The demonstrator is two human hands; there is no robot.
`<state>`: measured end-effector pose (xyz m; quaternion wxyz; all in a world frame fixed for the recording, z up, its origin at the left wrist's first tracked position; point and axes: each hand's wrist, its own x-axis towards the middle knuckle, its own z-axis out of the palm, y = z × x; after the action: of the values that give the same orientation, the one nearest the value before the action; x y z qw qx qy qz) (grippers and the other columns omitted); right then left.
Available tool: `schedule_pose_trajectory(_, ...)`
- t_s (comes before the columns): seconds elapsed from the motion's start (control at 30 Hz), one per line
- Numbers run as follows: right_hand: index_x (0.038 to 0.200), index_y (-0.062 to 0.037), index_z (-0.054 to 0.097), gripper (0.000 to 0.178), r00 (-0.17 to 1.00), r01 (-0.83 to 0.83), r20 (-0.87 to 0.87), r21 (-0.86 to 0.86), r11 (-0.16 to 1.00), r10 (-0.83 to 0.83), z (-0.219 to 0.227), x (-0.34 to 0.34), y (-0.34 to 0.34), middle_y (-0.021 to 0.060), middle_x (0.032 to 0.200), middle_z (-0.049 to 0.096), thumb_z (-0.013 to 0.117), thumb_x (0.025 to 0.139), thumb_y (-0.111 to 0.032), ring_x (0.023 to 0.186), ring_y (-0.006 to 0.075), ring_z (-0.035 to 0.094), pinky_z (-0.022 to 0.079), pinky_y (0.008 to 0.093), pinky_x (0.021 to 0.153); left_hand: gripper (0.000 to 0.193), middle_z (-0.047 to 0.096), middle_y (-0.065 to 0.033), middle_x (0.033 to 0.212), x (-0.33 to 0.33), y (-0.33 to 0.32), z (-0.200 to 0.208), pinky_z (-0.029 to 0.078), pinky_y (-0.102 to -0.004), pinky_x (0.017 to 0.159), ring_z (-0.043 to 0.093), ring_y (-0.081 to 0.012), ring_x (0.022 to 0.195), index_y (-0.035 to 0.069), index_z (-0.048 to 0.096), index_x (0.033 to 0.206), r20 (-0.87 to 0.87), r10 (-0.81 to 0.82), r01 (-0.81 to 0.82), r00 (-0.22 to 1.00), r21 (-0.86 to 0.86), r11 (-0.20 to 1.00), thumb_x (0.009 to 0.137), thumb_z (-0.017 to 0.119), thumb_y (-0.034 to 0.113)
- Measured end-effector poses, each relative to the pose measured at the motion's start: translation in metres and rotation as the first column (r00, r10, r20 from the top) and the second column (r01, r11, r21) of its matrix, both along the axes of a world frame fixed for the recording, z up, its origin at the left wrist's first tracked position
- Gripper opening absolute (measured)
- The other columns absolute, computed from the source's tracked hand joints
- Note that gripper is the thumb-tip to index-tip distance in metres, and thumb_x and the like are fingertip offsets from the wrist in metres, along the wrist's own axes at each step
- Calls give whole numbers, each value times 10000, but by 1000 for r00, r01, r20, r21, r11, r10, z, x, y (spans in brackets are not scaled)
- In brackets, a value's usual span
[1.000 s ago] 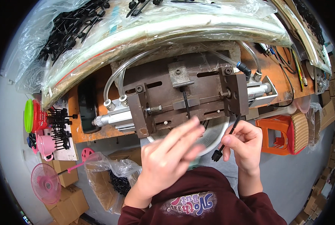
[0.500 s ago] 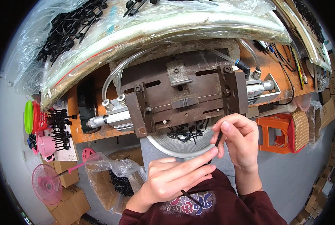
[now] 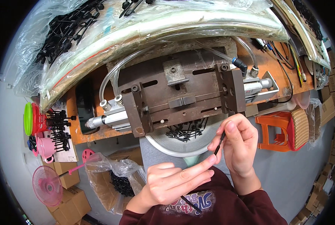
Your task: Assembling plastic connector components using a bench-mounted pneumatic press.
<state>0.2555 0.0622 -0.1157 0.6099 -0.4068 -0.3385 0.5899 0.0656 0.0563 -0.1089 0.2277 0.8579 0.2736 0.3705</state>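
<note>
My right hand (image 3: 238, 144) pinches a thin black rod (image 3: 220, 144) between thumb and fingers, its thicker lower end pointing down toward my left hand (image 3: 178, 182). My left fingers lie close together, their tips at that lower end. Below the left palm a thin black length (image 3: 192, 204) sticks out across my dark red shirt; whether it belongs to the same rod is hidden by the hand. Just beyond the hands is a white mesh basket (image 3: 167, 147) with several black rod-like parts (image 3: 186, 131) in it.
A brown metal fixture (image 3: 178, 103) with air cylinders and clear hoses (image 3: 111, 77) is on the orange bench. Plastic-wrapped black parts (image 3: 68, 32) lie behind it. At left are a pink fan (image 3: 47, 185) and a bagged box of parts (image 3: 120, 183); at right, an orange stool (image 3: 274, 131).
The rod in my right fingers has shifted slightly, showing more of its thicker lower end. My left hand has dropped a little away from the right. The view has moved slightly.
</note>
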Motion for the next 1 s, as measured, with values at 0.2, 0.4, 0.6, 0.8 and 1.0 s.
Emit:
schedule_pose_trajectory(0.2,931,53,569,211,999,-25,-29,13,1000,26,0,0,0,183,753,670,521,1005,-140,500,155,618,501,240,456,294,733,-41,1065,1,-6,3,321,-178,426,514,-20,490,136,783,917,-41,73,-73,996,-14,997,637,860,182)
schedule_pose_trajectory(0.4,944,54,567,203,999,-51,5,31,998,51,-3,-1,-1,182,760,670,519,1006,-134,516,157,625,511,242,469,302,735,-37,1058,0,-5,3,319,-181,422,504,-23,480,131,780,910,-46,85,-85,995,-6,996,627,869,188)
schedule_pose_trajectory(0.6,956,56,565,186,999,-11,-31,51,999,12,-4,1,0,182,769,669,516,1005,-117,520,155,626,513,242,473,290,736,-33,1058,1,-5,3,318,-184,420,504,-24,477,133,780,909,-54,79,-80,995,-13,997,637,866,186)
schedule_pose_trajectory(0.8,965,61,564,161,1000,-21,19,70,997,19,-3,-1,-1,184,783,671,519,999,-90,539,150,629,514,239,479,283,735,-30,1061,0,-5,4,317,-184,421,509,-19,482,135,780,909,-69,82,-83,994,-14,996,643,863,185)
schedule_pose_trajectory(1.0,977,65,561,135,996,-62,77,92,994,55,-2,0,-6,179,794,677,521,994,-63,559,142,636,520,239,505,241,713,-93,1115,-2,1,0,300,-175,432,522,8,494,53,752,961,-7,2,-2,1000,10,1000,729,743,116)
